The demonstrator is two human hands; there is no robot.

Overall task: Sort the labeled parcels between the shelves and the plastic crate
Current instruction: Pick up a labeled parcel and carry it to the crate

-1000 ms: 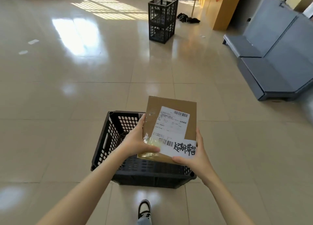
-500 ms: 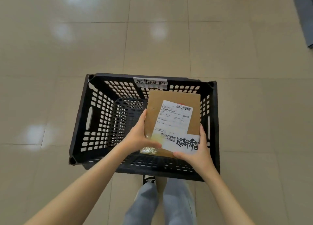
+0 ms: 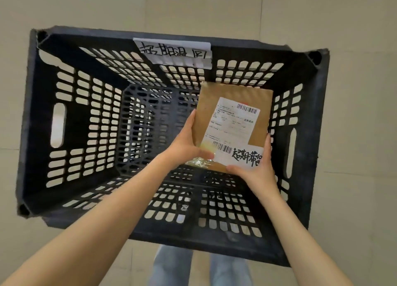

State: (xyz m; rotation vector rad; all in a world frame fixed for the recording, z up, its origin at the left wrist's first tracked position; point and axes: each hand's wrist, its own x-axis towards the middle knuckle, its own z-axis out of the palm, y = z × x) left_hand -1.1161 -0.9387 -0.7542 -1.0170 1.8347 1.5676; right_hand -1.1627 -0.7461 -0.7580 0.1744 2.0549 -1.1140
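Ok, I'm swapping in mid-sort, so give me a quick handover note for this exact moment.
Left hand: grips the brown parcel at its lower left edge.
Right hand: grips its lower right corner.
The parcel is held label up over the open black crate, which looks empty inside.
Done: parcel brought to the crate.
Left: lower it in, release, fetch the next one.

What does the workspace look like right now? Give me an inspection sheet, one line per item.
Surface: pale tiled floor, glossy.
Job's things: brown parcel with printed label and handwritten sticker, held inside the opening of the black plastic crate; no other parcel seen in the crate; handwritten tag on its far rim.
Clutter: nothing seen.
Hands: left hand and right hand both grip the parcel's near end.
Cables: nothing seen.
Surroundings: the person's jeans below the crate; shelves not in view.
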